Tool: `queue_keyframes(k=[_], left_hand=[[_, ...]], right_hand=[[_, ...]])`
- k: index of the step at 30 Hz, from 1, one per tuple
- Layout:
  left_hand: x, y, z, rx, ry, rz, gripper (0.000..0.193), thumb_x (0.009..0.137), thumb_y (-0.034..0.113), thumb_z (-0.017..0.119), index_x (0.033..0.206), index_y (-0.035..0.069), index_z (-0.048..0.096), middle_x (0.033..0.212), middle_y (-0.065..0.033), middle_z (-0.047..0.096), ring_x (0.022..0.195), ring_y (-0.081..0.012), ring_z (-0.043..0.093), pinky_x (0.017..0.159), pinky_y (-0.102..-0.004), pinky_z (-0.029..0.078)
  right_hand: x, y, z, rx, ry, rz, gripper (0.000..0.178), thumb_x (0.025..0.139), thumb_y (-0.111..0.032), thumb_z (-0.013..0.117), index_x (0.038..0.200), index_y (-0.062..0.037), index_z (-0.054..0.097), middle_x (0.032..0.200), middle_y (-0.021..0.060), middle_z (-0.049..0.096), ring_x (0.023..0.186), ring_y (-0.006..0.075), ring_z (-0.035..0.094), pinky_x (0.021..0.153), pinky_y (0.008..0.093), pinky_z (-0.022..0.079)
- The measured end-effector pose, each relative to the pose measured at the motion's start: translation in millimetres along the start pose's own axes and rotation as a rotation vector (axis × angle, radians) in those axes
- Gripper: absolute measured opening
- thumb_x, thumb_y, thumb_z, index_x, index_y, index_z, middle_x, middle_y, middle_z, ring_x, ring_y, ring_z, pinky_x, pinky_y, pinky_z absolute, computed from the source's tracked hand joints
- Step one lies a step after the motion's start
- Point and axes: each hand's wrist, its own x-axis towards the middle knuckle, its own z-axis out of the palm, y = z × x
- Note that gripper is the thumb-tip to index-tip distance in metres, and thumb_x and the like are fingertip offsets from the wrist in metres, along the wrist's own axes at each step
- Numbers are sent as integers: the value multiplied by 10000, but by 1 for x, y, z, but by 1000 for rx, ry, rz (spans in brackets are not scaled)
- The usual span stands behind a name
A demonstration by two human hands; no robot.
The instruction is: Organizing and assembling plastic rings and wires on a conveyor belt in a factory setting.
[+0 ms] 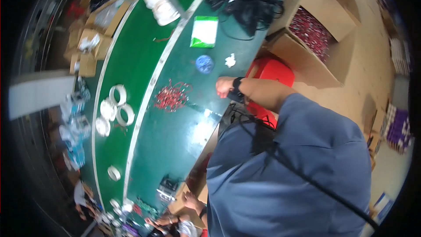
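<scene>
My right hand (224, 87), with a black band at the wrist, is over the near edge of the green worktable (175, 136). Its fingers are curled in; whatever they may hold is hidden. A dark item lies just beneath that wrist. Lower in the view, my left hand (190, 200) is above a cardboard box (179, 205) beside the table edge, its fingers small and blurred. In front of my right hand lie a white crumpled piece (230, 60), a blue round roll (204, 64) and a tangled pile of red short cables (172, 97).
A green-and-white packet (204, 31) and a black bag (245, 2) lie farther up the table. White rolls (125, 115) stand on the green belt (115, 149). A red stool (274, 73) and an open carton of red pieces (310, 33) are beside me. A co-worker's hands (163, 221) show below.
</scene>
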Motion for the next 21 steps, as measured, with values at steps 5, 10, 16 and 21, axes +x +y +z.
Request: queue_keyframes(k=[5,10,16,21], left_hand=[[-30,-7,0,200,33,21,341,813,137,578,1109,-32,575,824,-72,599,685,-156,539,641,-274,437],[-53,-45,-20,-52,57,-12,285,842,101,587,1098,-23,564,819,-69,595,682,-141,545,616,-247,436],[-80,-36,-8,-118,78,-99,279,883,84,585,1148,16,532,866,-76,611,694,-141,574,586,-232,442],[-99,-46,-9,-61,105,-150,282,870,101,591,1133,15,538,861,-94,605,698,-167,571,591,-255,437]], right_hand=[[-28,-96,38,-521,149,115,183,778,-112,523,875,-59,668,813,58,710,665,152,671,588,317,512],[-7,-163,68,-903,187,-245,176,756,-123,536,840,-69,681,862,127,695,806,271,668,709,387,512],[64,-240,73,-614,537,-465,179,819,-182,589,931,-70,671,886,129,687,843,276,663,755,370,519],[122,-301,-16,-849,1143,-173,291,763,-269,622,1024,-147,664,1185,118,530,1128,331,476,898,460,469]])
